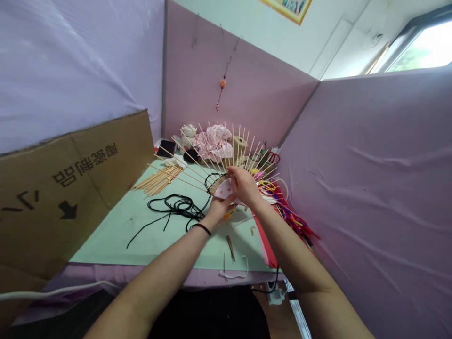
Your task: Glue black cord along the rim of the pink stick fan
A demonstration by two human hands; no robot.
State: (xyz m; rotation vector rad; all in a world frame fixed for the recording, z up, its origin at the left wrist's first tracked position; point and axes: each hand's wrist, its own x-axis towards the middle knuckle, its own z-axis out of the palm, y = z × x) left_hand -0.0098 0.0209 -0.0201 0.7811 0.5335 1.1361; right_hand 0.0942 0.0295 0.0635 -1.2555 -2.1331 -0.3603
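Between my hands is a half-round cardboard piece point(223, 189) faced with white cloth that has pink spots. Many thin wooden sticks point(197, 157) fan out from its curved edge. My left hand point(219, 209) grips the piece from below, a dark band round its wrist. My right hand point(243, 184) pinches the top of the curved rim; its fingertips partly hide the edge there. Black cord point(178, 205) runs along the rim's left side and lies in loose loops on the table to the left.
A pile of loose sticks point(160, 180) lies on the green table point(116, 238) at left, beside a cardboard box point(81, 197). Pink cloth point(214, 141), a jar point(188, 134) and red scissors point(274, 157) stand behind. Coloured strips point(298, 219) crowd the right edge.
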